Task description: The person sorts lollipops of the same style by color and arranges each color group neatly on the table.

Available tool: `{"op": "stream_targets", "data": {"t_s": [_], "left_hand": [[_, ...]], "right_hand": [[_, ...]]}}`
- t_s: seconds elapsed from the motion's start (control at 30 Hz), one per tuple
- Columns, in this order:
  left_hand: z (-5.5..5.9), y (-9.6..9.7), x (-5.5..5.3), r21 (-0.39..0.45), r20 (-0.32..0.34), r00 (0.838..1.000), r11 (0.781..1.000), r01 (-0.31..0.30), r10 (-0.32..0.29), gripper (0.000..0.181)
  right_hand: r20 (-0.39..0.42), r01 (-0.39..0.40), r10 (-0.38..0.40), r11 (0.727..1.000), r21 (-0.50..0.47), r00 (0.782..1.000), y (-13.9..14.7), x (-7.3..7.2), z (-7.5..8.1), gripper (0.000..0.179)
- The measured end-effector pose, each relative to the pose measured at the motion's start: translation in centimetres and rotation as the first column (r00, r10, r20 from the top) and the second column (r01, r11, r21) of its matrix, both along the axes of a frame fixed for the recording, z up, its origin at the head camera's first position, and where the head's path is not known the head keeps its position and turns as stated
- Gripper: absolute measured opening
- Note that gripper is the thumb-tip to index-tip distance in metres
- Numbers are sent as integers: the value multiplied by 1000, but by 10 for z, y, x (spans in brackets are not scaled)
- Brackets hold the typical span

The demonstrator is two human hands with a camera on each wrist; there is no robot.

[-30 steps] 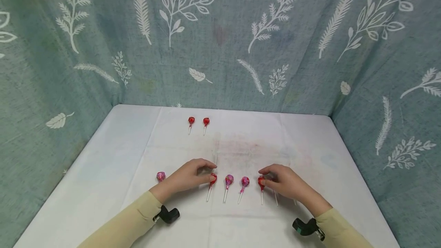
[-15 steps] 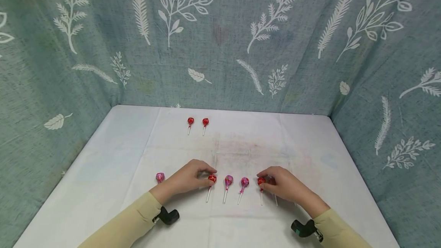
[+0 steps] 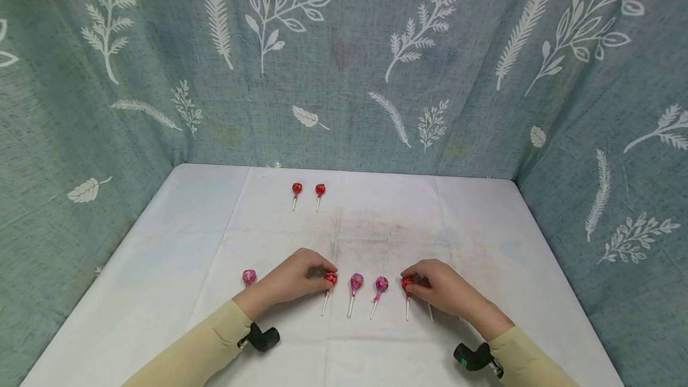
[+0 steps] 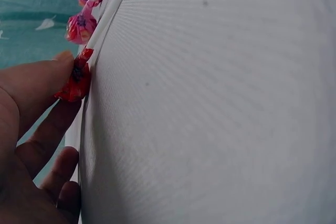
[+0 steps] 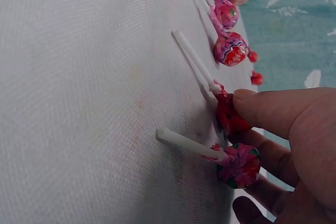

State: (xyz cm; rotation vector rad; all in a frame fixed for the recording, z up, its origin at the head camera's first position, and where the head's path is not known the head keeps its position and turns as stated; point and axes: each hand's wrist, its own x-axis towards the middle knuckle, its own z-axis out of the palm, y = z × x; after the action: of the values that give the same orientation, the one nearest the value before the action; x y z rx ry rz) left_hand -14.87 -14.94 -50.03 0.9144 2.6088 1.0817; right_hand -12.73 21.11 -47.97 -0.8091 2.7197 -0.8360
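My left hand [image 3: 298,275] pinches the head of a red-wrapped lollipop [image 4: 76,80] between thumb and fingers, its white stick toward me. To the right, my right hand [image 3: 443,282] pinches another red lollipop [image 5: 231,114] by its head. Between the hands lie two pink-wrapped lollipops, a left one [image 3: 357,282] and a right one [image 3: 381,284], sticks toward me. Under the right hand's fingers sits one more pink and red lollipop [image 5: 239,166], mostly covered in the head view. Beside the left wrist a pink lollipop [image 3: 249,277] shows only its head.
Two red lollipops, one at left [image 3: 297,189] and one at right [image 3: 320,190], lie farther back on the white-covered table [image 3: 419,208]. A blue-green leaf-patterned curtain [image 3: 344,106] borders the table's back and sides.
The right hand has shifted very slightly left at the red lollipop. The left hand keeps its pinch, and the lollipops stay nearly in place.
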Motion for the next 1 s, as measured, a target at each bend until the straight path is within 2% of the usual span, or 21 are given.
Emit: {"op": "stream_targets", "data": {"t_s": [0.2,0.33,0.43,0.7,1.0], "left_hand": [[3,2,-1,5,28,1000,1000,-10,10,23],[9,4,-1,-7,57,998,1000,-27,27,23],[15,5,-4,-31,56,998,999,-38,40,23],[32,8,-22,-28,34,999,999,-35,36,22],[47,14,-50,-47,-40,999,999,-28,26,22]], "right_hand": [[-3,-4,4,1000,5,1000,1,-2,1,19],[7,4,-4,1000,25,1000,0,-2,2,20],[13,8,-8,999,34,1000,1,-3,4,20],[31,2,-3,1000,31,1000,1,-3,5,20],[42,3,-5,999,41,999,0,-3,5,20]]}}
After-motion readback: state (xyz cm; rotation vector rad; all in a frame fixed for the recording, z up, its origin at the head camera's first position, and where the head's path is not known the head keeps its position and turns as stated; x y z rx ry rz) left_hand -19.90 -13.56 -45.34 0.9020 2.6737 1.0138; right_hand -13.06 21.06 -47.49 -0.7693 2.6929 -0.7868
